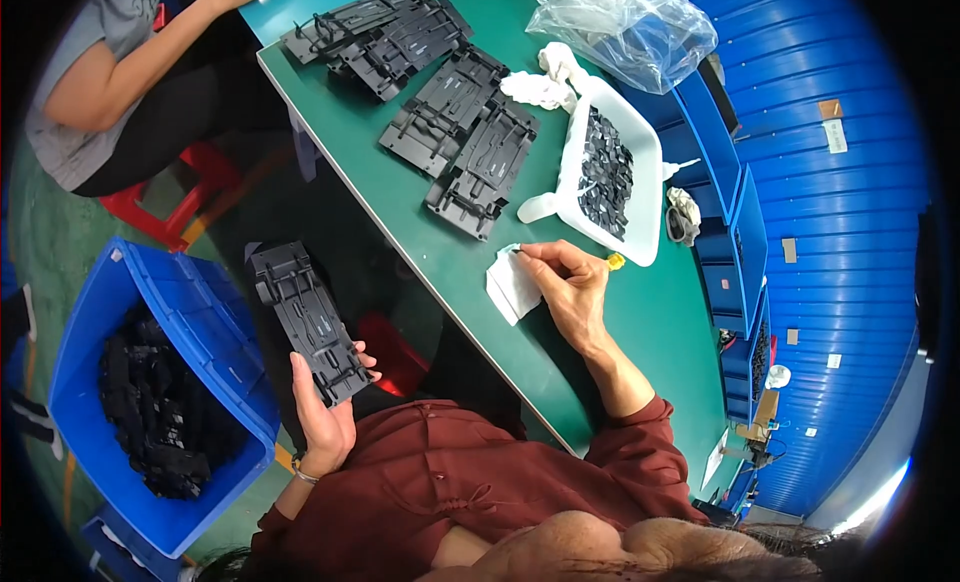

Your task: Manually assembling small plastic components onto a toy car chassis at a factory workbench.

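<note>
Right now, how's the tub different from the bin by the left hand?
The tub is white; the bin is blue. The tub sits on the table; the bin is off it. The tub's pieces are small; the bin's parts look bigger. Both are open and hold black things.

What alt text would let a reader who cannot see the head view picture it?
A person's left hand holds a long black chassis-like part beside a green table, while the right hand is at a small white sheet on it. More such parts lie near a white plastic tub of small black pieces.
</note>
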`<state>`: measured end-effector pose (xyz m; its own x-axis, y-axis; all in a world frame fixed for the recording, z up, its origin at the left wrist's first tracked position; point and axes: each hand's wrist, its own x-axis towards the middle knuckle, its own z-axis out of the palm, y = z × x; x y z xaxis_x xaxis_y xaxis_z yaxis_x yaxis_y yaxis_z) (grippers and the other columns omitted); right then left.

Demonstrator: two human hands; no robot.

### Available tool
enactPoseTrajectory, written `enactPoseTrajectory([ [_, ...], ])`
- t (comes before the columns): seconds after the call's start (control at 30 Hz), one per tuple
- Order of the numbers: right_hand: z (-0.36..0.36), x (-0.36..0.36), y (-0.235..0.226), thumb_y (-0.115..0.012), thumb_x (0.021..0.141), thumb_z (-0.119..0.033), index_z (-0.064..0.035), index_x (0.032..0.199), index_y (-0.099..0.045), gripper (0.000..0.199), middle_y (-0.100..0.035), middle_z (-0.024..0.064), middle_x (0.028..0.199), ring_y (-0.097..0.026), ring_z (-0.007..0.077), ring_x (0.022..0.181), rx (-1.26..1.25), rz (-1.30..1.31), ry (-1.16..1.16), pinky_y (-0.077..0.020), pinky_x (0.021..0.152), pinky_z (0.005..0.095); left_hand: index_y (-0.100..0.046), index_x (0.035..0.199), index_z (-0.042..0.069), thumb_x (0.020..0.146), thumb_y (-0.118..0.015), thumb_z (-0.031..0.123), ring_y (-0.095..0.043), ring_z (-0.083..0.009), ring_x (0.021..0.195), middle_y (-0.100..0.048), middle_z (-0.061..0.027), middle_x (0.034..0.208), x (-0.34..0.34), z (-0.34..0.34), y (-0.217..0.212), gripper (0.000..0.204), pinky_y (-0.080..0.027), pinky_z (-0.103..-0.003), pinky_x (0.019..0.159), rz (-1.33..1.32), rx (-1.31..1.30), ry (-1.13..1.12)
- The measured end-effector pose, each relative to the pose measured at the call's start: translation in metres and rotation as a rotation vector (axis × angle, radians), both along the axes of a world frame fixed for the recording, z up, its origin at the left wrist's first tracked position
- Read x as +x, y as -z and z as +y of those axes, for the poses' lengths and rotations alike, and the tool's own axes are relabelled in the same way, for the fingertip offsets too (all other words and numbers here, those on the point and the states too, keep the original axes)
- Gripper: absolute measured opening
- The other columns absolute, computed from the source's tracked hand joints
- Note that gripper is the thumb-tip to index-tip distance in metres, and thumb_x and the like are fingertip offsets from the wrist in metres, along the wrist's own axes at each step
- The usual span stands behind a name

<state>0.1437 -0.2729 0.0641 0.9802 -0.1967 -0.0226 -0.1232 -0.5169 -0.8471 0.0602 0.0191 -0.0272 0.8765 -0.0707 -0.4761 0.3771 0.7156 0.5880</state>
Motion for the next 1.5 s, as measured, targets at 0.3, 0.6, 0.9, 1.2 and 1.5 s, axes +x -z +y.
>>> enactPoseTrajectory([
  [0.3,0.0,0.001,0.002,-0.074,0.09,-0.003,0.0025,0.098,-0.076,0.01,-0.07,-0.0017,0.079,-0.058,0.0014,0.07,-0.041,-0.028,-0.05,-0.0456,0.062,0.0178,-0.051,0.137,0.003,0.107,-0.027,0.057,-0.066,-0.0235,0.095,-0.066,-0.0148,0.114,0.001,-0.001,-0.003,0.066,-0.055,-0.041,0.082,0.004,0.008,0.003],
  [0.6,-0.006,0.001,0.002,-0.074,0.089,-0.002,0.0028,0.097,-0.076,0.009,-0.07,-0.0011,0.08,-0.059,0.0019,0.072,-0.076,-0.014,-0.077,-0.047,0.063,0.0183,-0.051,0.137,0.004,0.107,-0.027,0.057,-0.066,-0.0232,0.095,-0.066,-0.0144,0.114,0.0,0.0,-0.001,0.066,-0.055,-0.04,0.081,-0.001,0.017,-0.004],
  [0.9,-0.005,-0.001,0.003,-0.072,0.09,0.0,0.0032,0.099,-0.075,0.009,-0.071,-0.0001,0.083,-0.061,0.0027,0.074,-0.061,-0.068,-0.074,-0.0481,0.065,0.0186,-0.051,0.138,0.003,0.107,-0.027,0.057,-0.067,-0.0232,0.095,-0.067,-0.0147,0.115,-0.001,0.0,-0.001,0.066,-0.055,-0.041,0.082,-0.01,0.024,0.003],
  [1.2,-0.009,0.0,0.002,-0.072,0.09,-0.001,0.0037,0.098,-0.075,0.009,-0.072,0.0014,0.081,-0.062,0.0038,0.074,-0.104,-0.067,-0.126,-0.0491,0.065,0.0195,-0.05,0.138,0.003,0.107,-0.027,0.057,-0.066,-0.0232,0.095,-0.067,-0.0148,0.115,-0.001,0.0,-0.001,0.067,-0.054,-0.041,0.082,-0.009,0.027,0.003],
  [1.5,-0.008,-0.001,-0.004,-0.072,0.09,-0.002,0.0036,0.096,-0.074,0.009,-0.07,0.0003,0.078,-0.061,0.0036,0.071,-0.108,-0.023,-0.133,-0.0489,0.063,0.0202,-0.05,0.139,0.001,0.107,-0.027,0.057,-0.066,-0.0233,0.095,-0.066,-0.015,0.115,-0.001,0.0,-0.002,0.068,-0.054,-0.041,0.082,-0.012,0.025,0.005],
])
